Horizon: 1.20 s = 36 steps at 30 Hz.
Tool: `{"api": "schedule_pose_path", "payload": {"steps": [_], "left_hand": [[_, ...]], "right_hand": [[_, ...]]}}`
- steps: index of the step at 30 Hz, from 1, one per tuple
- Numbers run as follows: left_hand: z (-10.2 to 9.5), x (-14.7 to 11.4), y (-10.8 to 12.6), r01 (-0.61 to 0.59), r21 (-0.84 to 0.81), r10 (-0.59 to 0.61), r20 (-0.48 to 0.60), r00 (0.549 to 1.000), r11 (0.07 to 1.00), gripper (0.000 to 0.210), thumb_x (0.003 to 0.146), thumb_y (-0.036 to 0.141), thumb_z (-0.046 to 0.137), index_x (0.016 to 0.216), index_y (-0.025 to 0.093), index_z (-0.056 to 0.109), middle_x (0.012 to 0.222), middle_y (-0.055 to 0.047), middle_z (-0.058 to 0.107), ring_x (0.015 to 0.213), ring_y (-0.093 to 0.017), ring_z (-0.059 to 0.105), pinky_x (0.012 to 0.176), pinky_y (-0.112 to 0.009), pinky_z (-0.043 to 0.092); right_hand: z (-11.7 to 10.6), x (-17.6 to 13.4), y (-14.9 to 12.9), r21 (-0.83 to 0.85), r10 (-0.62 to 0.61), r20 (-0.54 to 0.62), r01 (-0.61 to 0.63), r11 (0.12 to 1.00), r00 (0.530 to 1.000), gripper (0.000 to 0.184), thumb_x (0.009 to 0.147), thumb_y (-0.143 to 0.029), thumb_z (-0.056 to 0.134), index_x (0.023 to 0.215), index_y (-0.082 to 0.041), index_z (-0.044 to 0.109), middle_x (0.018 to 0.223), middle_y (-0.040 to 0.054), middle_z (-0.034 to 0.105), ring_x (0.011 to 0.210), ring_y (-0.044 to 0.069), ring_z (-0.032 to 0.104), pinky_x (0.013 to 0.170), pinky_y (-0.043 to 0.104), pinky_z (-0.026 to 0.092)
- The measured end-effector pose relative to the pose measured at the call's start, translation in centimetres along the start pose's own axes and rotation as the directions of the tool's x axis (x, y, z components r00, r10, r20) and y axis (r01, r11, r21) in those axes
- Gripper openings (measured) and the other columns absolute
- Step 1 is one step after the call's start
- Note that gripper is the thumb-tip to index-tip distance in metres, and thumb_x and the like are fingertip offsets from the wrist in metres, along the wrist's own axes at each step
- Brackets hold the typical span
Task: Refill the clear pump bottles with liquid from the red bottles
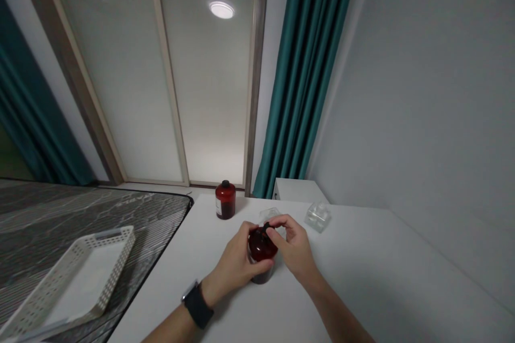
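Observation:
A dark red bottle (262, 246) stands on the white table (341, 289) in front of me. My left hand (237, 260) is wrapped round its body from the left, with a dark watch on that wrist. At the top, the fingertips of my right hand (293, 244) pinch the bottle's small black cap (266, 226). Whether the cap sits fully on the neck is hard to make out. Just behind the bottle lies a clear, transparent object (270, 214), partly hidden by my right hand.
A second red bottle (225, 201) with a black cap and pale label stands at the table's far left. Farther right sits a clear glass-like block (318, 216). A white perforated basket (115, 241) rests on the grey-patterned surface (156, 214) at left. Behind the table is a white cabinet (300, 189).

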<state>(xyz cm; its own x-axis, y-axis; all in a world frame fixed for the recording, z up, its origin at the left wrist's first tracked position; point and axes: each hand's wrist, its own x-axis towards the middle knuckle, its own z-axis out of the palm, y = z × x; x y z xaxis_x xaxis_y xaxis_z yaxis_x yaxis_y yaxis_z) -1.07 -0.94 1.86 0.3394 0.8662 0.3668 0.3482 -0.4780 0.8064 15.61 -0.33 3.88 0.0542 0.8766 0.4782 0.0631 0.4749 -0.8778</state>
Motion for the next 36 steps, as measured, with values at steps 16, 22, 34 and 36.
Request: {"api": "schedule_pose_path", "payload": {"steps": [16,22,34,36], "left_hand": [[-4.0,0.7,0.5,-0.201,-0.046,0.206,0.198,0.958,0.979,0.035,0.086,0.030,0.064,0.119,0.019,0.056,0.108,-0.008,0.062,0.098,-0.024,0.058,0.087,-0.037,0.050],[-3.1,0.6,0.5,-0.159,-0.080,0.171,0.188,0.967,0.984,0.031,0.082,0.030,0.069,0.109,0.020,0.056,0.102,-0.005,0.061,0.093,-0.022,0.058,0.084,-0.036,0.051],[0.5,-0.2,1.1,-0.146,0.047,0.146,-0.002,0.989,0.988,0.029,0.078,0.024,0.065,0.102,0.021,0.048,0.098,-0.004,0.052,0.091,-0.022,0.053,0.082,-0.036,0.046],[0.7,-0.3,0.9,-0.138,0.063,0.139,-0.018,0.990,0.988,0.030,0.077,0.025,0.065,0.101,0.021,0.047,0.098,-0.004,0.052,0.090,-0.022,0.053,0.081,-0.036,0.046]], "right_hand": [[-0.4,-1.3,0.0,-0.062,-0.143,0.092,0.149,0.987,0.985,0.008,0.086,-0.019,0.065,0.086,-0.026,0.071,0.092,0.0047,0.070,0.094,0.023,0.063,0.088,0.037,0.048],[-1.1,-1.6,0.2,-0.051,-0.124,0.118,0.131,0.990,0.985,0.008,0.089,-0.026,0.063,0.088,-0.025,0.071,0.097,0.0066,0.072,0.098,0.024,0.065,0.092,0.040,0.049],[-2.8,-1.4,0.6,-0.022,-0.074,0.144,0.078,0.997,0.987,0.010,0.091,-0.032,0.062,0.088,-0.025,0.070,0.101,0.0074,0.071,0.100,0.024,0.065,0.094,0.040,0.048],[-3.2,-1.3,0.6,-0.007,-0.046,0.172,0.048,0.999,0.984,0.010,0.090,-0.033,0.063,0.087,-0.025,0.070,0.102,0.0072,0.072,0.100,0.024,0.066,0.095,0.041,0.049]]}}
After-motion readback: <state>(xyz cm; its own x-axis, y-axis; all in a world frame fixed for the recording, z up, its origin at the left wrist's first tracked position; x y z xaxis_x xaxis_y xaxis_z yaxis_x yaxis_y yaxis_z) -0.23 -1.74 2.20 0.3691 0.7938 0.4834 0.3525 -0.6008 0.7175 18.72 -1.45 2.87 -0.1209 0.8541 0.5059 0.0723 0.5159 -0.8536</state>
